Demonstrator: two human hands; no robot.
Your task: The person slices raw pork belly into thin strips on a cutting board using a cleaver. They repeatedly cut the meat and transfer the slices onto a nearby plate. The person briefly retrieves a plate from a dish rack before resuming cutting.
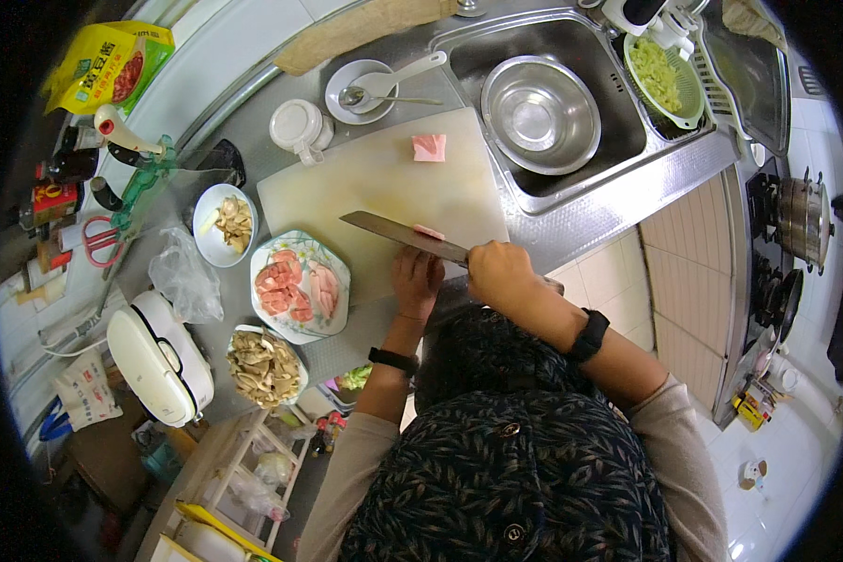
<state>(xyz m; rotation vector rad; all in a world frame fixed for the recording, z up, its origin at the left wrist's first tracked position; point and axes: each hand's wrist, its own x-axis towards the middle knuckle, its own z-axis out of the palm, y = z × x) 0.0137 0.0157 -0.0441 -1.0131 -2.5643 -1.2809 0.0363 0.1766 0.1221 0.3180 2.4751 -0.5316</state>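
Observation:
My right hand (pixel 501 272) is wrapped round the handle of a kitchen knife (pixel 384 228), whose broad blade points left across the near part of the pale cutting board (pixel 347 178). Against the blade's far side lies a thin pink strip of meat (pixel 429 231). My left hand (pixel 416 278) is on the near side of the blade, fingers bent and closed on a piece of meat largely hidden by hand and knife. Farther back on the board sits a square pink chunk of meat (pixel 429 148). A flowered plate (pixel 339 309) of cut meat stands left of my left hand.
Left of the board are a bowl of ginger and garlic (pixel 225 225), a plate of mushrooms (pixel 265 367) and a white appliance (pixel 164 356). Behind it stand a lidded white jar (pixel 300 128) and a bowl with spoons (pixel 365 92). The sink holds a metal basin (pixel 540 114) and a green colander (pixel 660 80).

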